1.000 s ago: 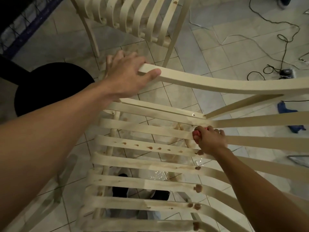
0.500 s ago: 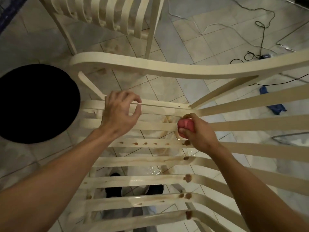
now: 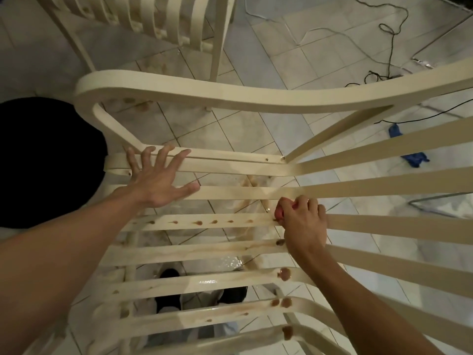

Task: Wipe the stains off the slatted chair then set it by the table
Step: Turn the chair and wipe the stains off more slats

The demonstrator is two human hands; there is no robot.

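place: home room | cues: tiled floor (image 3: pixel 281 55), spare slatted chair (image 3: pixel 163 19), loose cables (image 3: pixel 390 52) across it

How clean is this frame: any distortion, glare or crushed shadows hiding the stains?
Head view: wide-angle lens appears to bow the slatted chair's top rail; dim light, the round black shape at left shows no detail; wet glare on a lower slat; brown stains read clearly; right hand gripping the red cloth looks slightly soft.

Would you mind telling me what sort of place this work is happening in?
Probably an indoor room in a home or workshop: a pale tiled floor, a second slatted chair nearby, and loose cables across the tiles.
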